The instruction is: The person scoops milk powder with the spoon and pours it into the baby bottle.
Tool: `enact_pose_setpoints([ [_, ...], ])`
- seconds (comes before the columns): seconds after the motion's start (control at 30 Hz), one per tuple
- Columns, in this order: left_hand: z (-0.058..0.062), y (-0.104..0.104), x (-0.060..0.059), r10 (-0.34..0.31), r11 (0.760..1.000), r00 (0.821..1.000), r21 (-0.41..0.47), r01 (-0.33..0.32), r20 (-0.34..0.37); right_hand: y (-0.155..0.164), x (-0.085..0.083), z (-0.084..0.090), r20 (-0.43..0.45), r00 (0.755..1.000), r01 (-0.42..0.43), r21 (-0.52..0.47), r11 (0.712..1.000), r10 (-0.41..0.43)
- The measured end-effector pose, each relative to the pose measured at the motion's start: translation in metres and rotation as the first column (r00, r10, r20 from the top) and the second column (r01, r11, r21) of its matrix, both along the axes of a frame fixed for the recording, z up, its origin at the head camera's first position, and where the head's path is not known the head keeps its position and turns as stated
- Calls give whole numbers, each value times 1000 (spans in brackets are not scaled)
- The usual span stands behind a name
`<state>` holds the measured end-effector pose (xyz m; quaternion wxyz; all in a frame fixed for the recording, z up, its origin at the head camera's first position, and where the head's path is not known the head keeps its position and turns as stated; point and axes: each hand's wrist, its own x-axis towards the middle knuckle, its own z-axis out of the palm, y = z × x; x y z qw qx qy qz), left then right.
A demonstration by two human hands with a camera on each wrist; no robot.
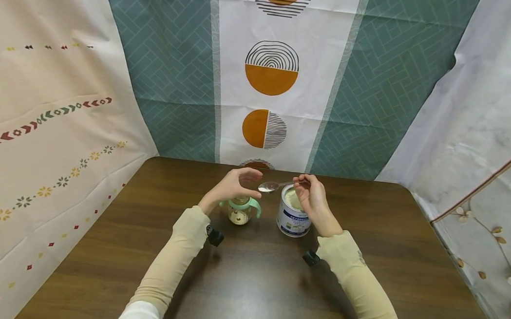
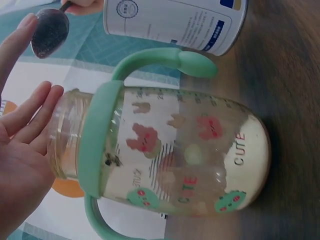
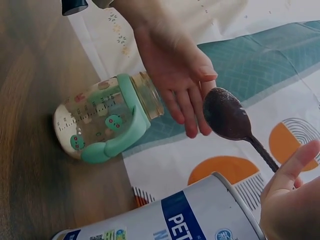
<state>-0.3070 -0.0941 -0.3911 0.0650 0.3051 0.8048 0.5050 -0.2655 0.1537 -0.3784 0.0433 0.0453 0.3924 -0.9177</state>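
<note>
My right hand (image 1: 313, 198) pinches a spoon (image 1: 269, 186) by its handle, and white powder shows in the bowl. The bowl is held out level toward my left hand (image 1: 234, 184), over the space between bottle and can. A clear baby bottle (image 2: 190, 155) with a green collar and two green handles stands upright on the table, its mouth uncovered and pale powder at its bottom. My left hand hovers at the bottle's neck (image 2: 67, 132), fingers spread and holding nothing. Below my right hand stands an uncovered white and blue can (image 1: 293, 220) with pale powder inside.
The brown wooden table (image 1: 256, 286) reaches back to a patterned cloth (image 1: 270, 92) hanging behind it. More cloths hang on the left and right sides. A small black wrist camera (image 1: 214, 236) sits on the left sleeve, another (image 1: 311, 258) on the right.
</note>
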Motion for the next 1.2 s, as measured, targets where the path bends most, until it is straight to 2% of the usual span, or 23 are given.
enact_pose_setpoints([
  [0.2, 13, -5, 13, -8, 1000, 1000, 5, 8, -12, -5, -2, -1, -8, 1000, -1, 17, 1000, 1],
  [0.37, -5, -9, 1, -18, 998, 1000, 57, 17, 14, -11, -3, -1, -32, 999, 1, 44, 999, 1],
  [0.5, -16, -12, -7, -31, 999, 1000, 39, 31, 2, -16, -3, -1, -49, 999, -2, 49, 999, 4],
  [0.7, -22, -17, -9, -32, 999, 999, -4, 32, -37, -24, -1, -3, -78, 997, -12, 62, 998, 17],
  [0.9, -27, -19, -9, -19, 1000, 999, -22, 18, -47, -32, 1, -7, -93, 995, -19, 100, 995, 29],
  [1.07, -26, -22, -6, -40, 998, 999, -40, 39, -32, -41, 2, -9, -121, 991, -32, 156, 987, 51],
  [1.2, -28, -23, -7, -44, 998, 998, -53, 42, -40, -49, 4, -10, -186, 980, -22, 232, 972, 66],
])
